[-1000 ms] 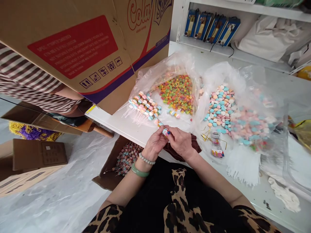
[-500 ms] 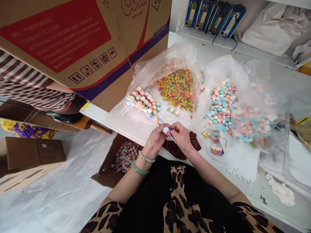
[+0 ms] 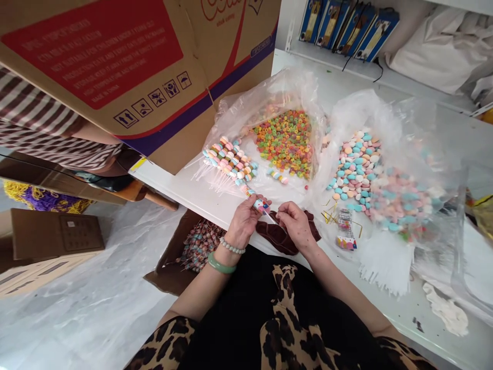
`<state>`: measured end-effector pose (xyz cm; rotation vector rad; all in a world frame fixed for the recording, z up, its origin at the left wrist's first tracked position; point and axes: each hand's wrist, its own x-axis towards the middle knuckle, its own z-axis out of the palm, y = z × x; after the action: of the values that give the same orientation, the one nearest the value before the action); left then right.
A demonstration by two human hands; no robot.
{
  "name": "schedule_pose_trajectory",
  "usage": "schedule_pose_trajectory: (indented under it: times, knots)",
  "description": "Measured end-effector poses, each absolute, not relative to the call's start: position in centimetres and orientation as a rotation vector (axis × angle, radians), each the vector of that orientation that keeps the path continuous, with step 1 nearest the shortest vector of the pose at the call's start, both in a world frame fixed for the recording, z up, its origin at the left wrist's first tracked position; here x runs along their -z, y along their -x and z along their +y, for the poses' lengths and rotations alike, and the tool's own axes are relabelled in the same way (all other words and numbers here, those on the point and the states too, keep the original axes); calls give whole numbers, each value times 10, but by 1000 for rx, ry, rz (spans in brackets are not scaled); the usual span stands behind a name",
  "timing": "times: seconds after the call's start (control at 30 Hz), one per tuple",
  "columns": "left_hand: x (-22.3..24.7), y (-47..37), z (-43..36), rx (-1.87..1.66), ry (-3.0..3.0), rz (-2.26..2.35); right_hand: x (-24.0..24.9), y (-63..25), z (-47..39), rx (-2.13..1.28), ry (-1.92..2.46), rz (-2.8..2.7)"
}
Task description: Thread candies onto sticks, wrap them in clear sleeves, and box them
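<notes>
My left hand (image 3: 246,218) is closed around a wrapped candy stick (image 3: 262,206), whose clear bag has a colourful printed end. Its white stick points down toward my right hand (image 3: 295,221). The right fingers are pinched together beside the stick; what lies between them, if anything, is too small to make out. Under both hands lies a dark brown cloth (image 3: 279,239). Just beyond the left fingers are skewered candies on white sticks (image 3: 231,162) in a pile. To the right of my right hand lie gold twist ties (image 3: 329,213) and flat printed wrappers (image 3: 346,231).
Plastic bags hold ring candies (image 3: 285,141) and pastel candies (image 3: 358,164). White sticks (image 3: 385,267) lie at right. A large carton (image 3: 162,103) stands at the left; a lower box (image 3: 162,275) holds finished-looking candy sticks. Behind the carton is a person in a striped top (image 3: 46,118).
My right hand has drawn away from the printed wrapper, to the right and slightly down. The left hand keeps hold of the candy stick. The view has shifted slightly.
</notes>
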<state>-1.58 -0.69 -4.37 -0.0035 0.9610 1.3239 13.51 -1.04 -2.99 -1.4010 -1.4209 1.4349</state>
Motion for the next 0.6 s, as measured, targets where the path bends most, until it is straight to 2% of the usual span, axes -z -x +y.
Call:
schedule_pose_trajectory:
  times: [0.17, 0.4, 0.6]
  knots:
    - [36, 18, -8, -1393, -191, 993, 28, -128, -20, -1808, 1325, -1277]
    - [44, 4, -24, -1178, -384, 1081, 38, -121, -18, -1786, 1289, -937]
    - [64, -8, -26, -1266, -380, 1315, 41, -110, -23, -1813, 1329, -916]
